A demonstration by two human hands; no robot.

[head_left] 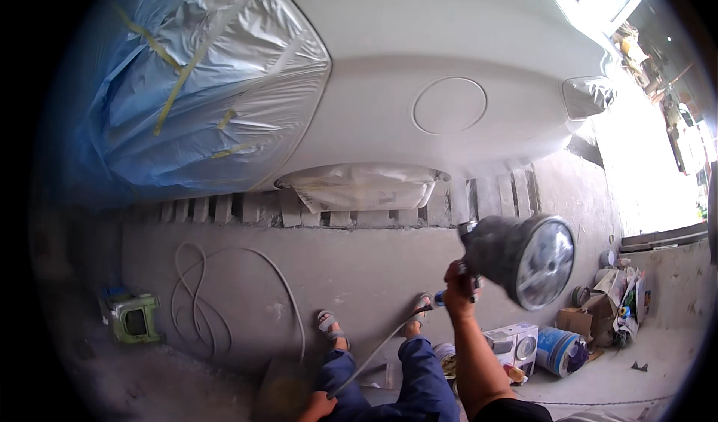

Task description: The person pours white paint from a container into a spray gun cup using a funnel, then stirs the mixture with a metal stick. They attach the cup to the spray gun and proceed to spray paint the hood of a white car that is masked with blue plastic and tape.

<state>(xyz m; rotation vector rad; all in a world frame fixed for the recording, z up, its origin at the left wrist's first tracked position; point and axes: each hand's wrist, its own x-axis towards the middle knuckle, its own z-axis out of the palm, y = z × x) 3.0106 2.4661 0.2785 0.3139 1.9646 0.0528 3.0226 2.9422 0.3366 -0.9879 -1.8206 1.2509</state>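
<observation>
My right hand [461,286] is wrapped round the handle of a spray gun [516,261], raised in front of the car's side. A large dark round cup tops the gun, and its nozzle end points toward the panel. From the handle an air hose [378,351] runs down to my left hand [320,405], closed on it by my thigh at the lower edge. Ahead is the pale car panel [359,100] with a round fuel flap [449,106]. Masking film [217,85] with yellow tape covers the car's left part, and a masking sheet [366,188] covers the wheel.
Loose hose coils [198,295] lie on the floor at left, near a green step stool [134,317]. At right stand a blue-and-white paint bucket [557,349], a white box-shaped appliance [516,345] and cardboard [591,313]. Slats [344,218] line the floor under the car.
</observation>
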